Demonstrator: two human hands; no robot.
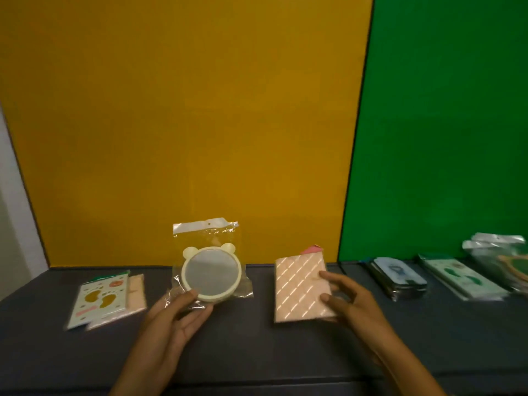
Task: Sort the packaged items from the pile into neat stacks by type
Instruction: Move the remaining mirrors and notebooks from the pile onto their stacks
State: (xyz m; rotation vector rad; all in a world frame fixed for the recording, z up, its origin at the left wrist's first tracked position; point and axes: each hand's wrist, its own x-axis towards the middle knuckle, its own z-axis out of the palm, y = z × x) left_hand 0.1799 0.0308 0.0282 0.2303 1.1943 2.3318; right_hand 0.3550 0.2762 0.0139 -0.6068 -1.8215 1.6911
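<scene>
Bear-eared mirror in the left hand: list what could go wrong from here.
1. The left hand pinches the bear-eared mirror only by the loose clear bag's lower edge; it could slip or swing.
2. The right hand holds a pink striped packet too, so neither hand can steady the other's item.
3. The foot-print packet lies askew over a pink one, and adding more may topple it.

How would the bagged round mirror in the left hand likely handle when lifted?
The mirror looks like a rigid disc, so it should hold its shape. Its loose clear bag is probably slippery and may shift under the left hand. It may be fragile if it is glass.
</scene>
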